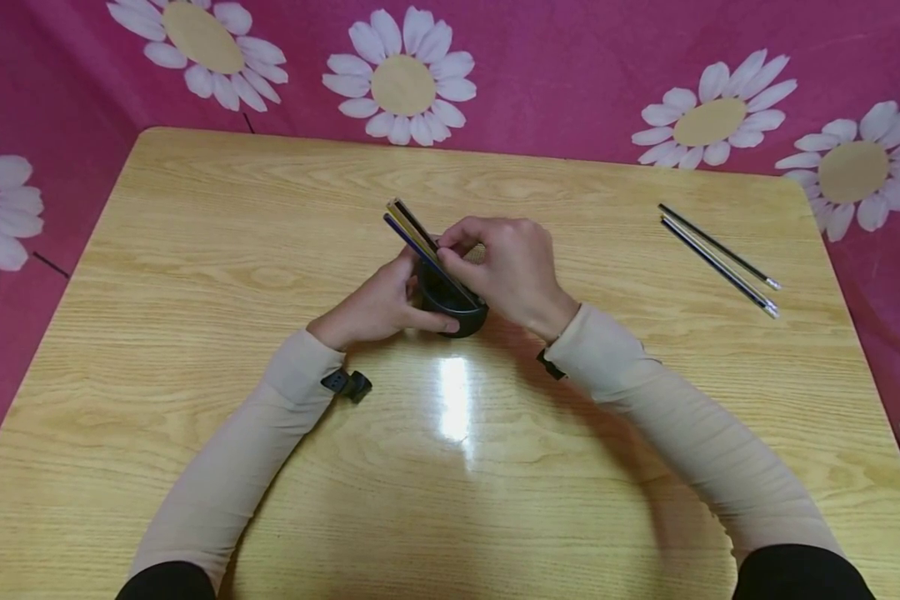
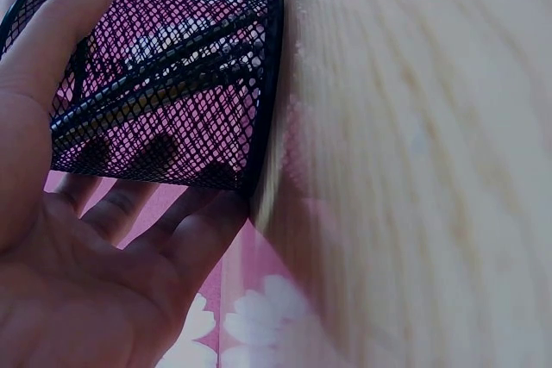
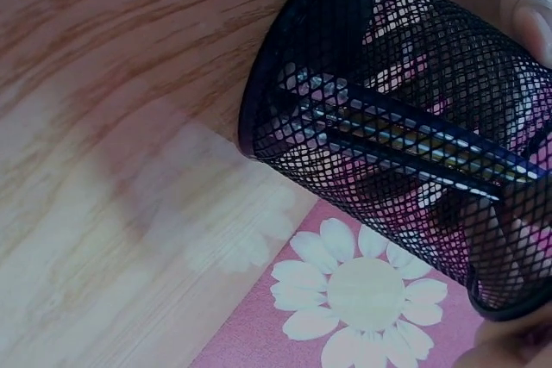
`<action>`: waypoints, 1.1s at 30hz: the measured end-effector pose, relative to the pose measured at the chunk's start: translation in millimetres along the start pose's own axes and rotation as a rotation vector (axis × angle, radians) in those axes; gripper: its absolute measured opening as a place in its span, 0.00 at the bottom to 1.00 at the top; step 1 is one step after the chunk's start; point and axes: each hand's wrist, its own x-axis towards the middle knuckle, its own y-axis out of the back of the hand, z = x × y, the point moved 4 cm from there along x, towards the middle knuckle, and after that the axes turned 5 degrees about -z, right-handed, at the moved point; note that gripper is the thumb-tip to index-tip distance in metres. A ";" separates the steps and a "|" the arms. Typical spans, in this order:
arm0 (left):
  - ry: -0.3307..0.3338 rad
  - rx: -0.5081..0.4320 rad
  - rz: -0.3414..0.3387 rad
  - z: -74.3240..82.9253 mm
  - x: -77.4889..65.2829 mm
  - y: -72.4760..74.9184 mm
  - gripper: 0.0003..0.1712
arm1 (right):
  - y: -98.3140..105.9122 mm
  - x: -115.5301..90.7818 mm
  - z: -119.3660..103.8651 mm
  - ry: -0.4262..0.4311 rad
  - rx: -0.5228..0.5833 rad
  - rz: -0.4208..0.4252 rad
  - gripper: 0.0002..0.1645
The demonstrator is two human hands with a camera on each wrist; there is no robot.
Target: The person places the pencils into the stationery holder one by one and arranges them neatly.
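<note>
Near the middle of the wood-look table (image 1: 450,517), the black mesh cup (image 1: 467,323) stood w/ its base on the tabletop, held from the L side. The L hand (image 1: 378,304) grasped it: arm angled fwd and inward, thumb along the near side, other fingers spread round the far side, palm toward the mesh. Per the L wrist view, the thumb lay up by the rim and the fingers reached down toward the base.

The R hand (image 1: 517,267) came over the cup from the R, wrist bent, knuckles up, back of hand facing the head cam. Thumb + index met in a pinch on the black pencil (image 1: 415,223) just above the rim; the other fingers were curled in, partly hidden.

W/ it, a yellow pencil (image 1: 407,227) and a blue pencil (image 1: 412,244) leaned in the cup, tops out toward the far L, lower ends down inside, seen thru the mesh in both wrist views.

Well apart, toward the table's far R, three loose pencils (image 1: 720,267) lay close together, white ends pointing to the near R. Both forearms wore beige sleeves (image 1: 682,425), w/ a small black device (image 1: 348,383) at the L wrist. Behind: pink daisy-print cloth (image 1: 555,75).
</note>
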 end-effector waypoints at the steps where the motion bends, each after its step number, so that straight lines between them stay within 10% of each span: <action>1: -0.003 0.002 -0.001 -3.5 1.0 0.9 0.55 | 0.2 0.1 -0.3 -0.003 -0.001 -0.003 0.06; 13: -0.023 -0.029 0.008 -8.2 2.4 1.4 0.54 | 9.9 -3.7 2.8 -0.028 0.073 0.043 0.05; 33: 0.049 0.012 0.054 9.9 0.0 -4.8 0.58 | 89.5 -56.7 63.3 -0.118 0.087 0.296 0.04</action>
